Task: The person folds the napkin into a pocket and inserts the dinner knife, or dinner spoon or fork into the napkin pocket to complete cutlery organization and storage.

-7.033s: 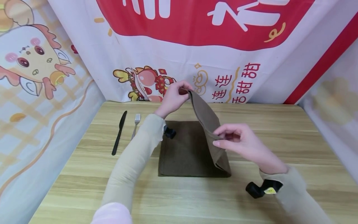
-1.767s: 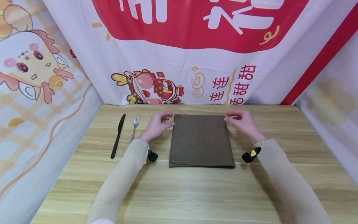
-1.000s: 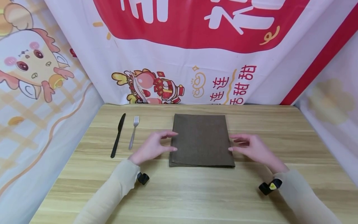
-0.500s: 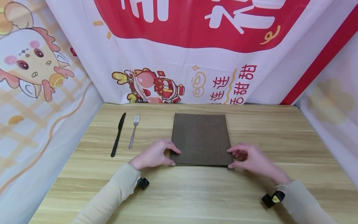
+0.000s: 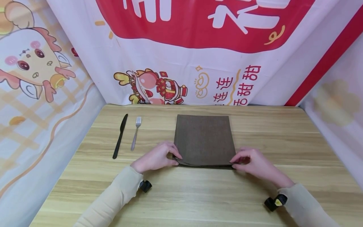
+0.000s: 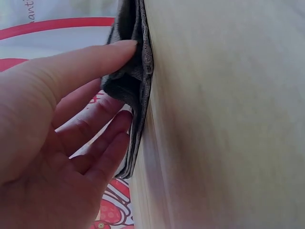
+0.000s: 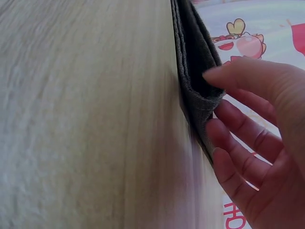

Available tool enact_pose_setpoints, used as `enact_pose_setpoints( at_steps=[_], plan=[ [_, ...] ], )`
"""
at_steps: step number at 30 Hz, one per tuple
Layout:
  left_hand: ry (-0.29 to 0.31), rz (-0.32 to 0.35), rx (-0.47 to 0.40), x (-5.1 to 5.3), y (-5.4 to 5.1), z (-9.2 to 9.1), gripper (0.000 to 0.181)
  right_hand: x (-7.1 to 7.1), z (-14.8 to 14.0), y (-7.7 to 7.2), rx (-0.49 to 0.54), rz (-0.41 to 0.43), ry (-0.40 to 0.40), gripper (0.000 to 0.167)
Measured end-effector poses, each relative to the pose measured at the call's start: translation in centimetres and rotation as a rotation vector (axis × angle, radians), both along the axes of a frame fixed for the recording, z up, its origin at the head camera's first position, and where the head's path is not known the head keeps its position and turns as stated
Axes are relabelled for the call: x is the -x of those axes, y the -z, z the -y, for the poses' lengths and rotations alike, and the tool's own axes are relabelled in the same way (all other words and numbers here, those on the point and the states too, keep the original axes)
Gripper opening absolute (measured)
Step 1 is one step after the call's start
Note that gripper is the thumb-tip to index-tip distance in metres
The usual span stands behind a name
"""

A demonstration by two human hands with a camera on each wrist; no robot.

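A dark brown cloth napkin [image 5: 204, 138], folded into a square of several layers, lies flat on the table in the head view. At its near left corner my left hand [image 5: 158, 156] pinches the upper layers, which lift slightly there. My right hand [image 5: 256, 162] does the same at the near right corner. In the left wrist view, the thumb of the left hand [image 6: 62, 109] reaches between the napkin's layers [image 6: 136, 95], with fingers on the outer side. The right wrist view shows the thumb of the right hand [image 7: 262, 124] inside the gap of the folded edge [image 7: 195, 71].
Left of the napkin lie a silver fork [image 5: 135, 134] and a black knife [image 5: 120, 136], roughly parallel. The wooden table [image 5: 198, 198] meets a printed cloth backdrop [image 5: 187, 56] at its far edge. More printed cloth hangs on the left and right sides.
The raised flap of seven seconds ago now lies flat. Both hands have slid from the napkin's far corners down its sides to the near corners, where the upper layers now lift slightly.
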State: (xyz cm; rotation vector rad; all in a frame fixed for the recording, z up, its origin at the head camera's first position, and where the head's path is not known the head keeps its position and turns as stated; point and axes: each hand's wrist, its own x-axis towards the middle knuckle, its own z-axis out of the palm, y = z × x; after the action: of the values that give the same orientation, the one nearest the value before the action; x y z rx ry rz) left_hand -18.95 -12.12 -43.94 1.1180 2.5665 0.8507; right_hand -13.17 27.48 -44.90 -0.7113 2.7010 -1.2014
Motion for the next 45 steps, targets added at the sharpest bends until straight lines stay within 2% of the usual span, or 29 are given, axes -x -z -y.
enact_pose_setpoints(
  at_steps=[3,8,11,16,19,23,26,30,33,36,41,45],
  plan=[
    [-0.016,0.01,-0.059,0.2,0.0,-0.2,0.015,-0.1,-0.1,-0.1,-0.001,-0.011,0.0,0.023],
    [-0.025,-0.013,-0.14,0.4,-0.3,-0.5,0.023,-0.2,-0.1,-0.6,0.012,-0.031,0.014,0.027],
    [-0.003,-0.011,-0.112,0.3,-0.3,-0.4,0.02,-0.2,-0.1,-0.8,-0.006,-0.035,0.013,0.026],
    [0.045,0.086,-0.047,0.3,-0.1,0.2,0.017,-0.3,-0.3,-0.5,-0.081,0.041,-0.032,0.017],
    [0.051,0.136,-0.048,0.3,-0.2,0.5,0.015,-0.4,-0.4,-0.2,-0.072,0.066,-0.035,0.01],
    [0.057,0.15,-0.05,0.4,-0.2,0.6,0.011,-0.4,-0.5,-0.1,-0.055,0.06,-0.023,0.007],
    [0.055,0.165,-0.065,0.5,-0.4,0.5,0.019,-0.4,-0.6,-0.2,-0.032,0.068,-0.005,0.008],
    [0.018,0.193,-0.113,0.8,-0.9,0.4,0.037,-0.3,-1.1,-0.7,0.01,0.084,0.068,0.023],
    [-0.03,0.189,-0.148,1.6,-1.4,0.3,0.044,-0.2,-1.4,-1.1,0.014,0.092,0.145,0.031],
    [-0.079,0.176,-0.193,2.7,-1.9,0.2,0.046,-0.1,-1.6,-1.4,0.029,0.081,0.185,0.035],
    [-0.158,0.136,-0.285,5.0,-2.5,-0.2,0.043,0.0,-1.7,-1.5,0.049,0.068,0.217,0.038],
    [-0.242,0.118,-0.311,7.0,-2.8,-0.4,0.044,0.0,-1.4,-1.2,0.038,0.115,0.251,0.041]
  ],
)
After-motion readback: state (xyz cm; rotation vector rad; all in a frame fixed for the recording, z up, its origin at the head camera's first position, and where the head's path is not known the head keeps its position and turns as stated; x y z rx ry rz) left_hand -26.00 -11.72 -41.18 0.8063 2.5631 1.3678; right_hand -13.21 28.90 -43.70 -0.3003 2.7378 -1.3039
